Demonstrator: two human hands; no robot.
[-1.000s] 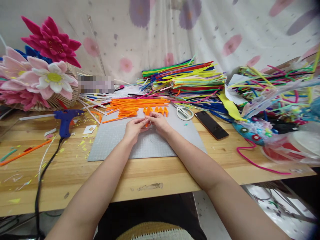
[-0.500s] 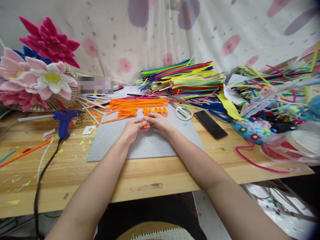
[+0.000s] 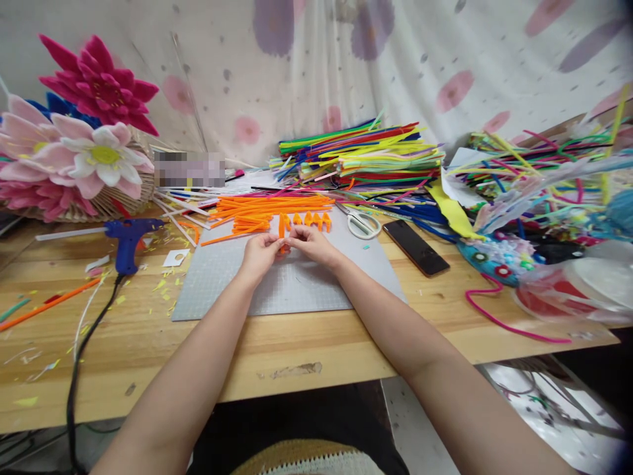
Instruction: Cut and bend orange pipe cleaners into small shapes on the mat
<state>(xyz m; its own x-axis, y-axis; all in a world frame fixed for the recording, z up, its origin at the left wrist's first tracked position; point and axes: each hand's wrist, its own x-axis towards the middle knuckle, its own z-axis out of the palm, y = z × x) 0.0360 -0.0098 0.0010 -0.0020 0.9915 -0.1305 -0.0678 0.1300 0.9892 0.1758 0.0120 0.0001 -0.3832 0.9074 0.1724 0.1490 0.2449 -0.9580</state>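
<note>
Both hands meet over the grey cutting mat (image 3: 212, 280), pinching a short orange pipe cleaner (image 3: 281, 225) that stands roughly upright between them. My left hand (image 3: 262, 254) grips it from the left, thumb and fingertips together. From the right, the fingers of my right hand (image 3: 312, 243) close on it too; its lower end is partly hidden by fingertips. Just behind lies a row of several bent orange pipe cleaner pieces (image 3: 310, 220). To their left is a pile of short orange pieces (image 3: 251, 223), with long orange pipe cleaners (image 3: 277, 204) behind.
Scissors (image 3: 363, 224) and a phone (image 3: 416, 247) lie to the right. A blue glue gun (image 3: 127, 243) with a black cord rests at left, near fuzzy flowers (image 3: 103, 158). Colourful pipe cleaners (image 3: 366, 155) are heaped at the back. A plastic tub (image 3: 583, 287) sits far right.
My left hand has shifted slightly left and up, and the fingertips have changed their hold on the orange pipe cleaner, which has moved a little left. Other things stay put.
</note>
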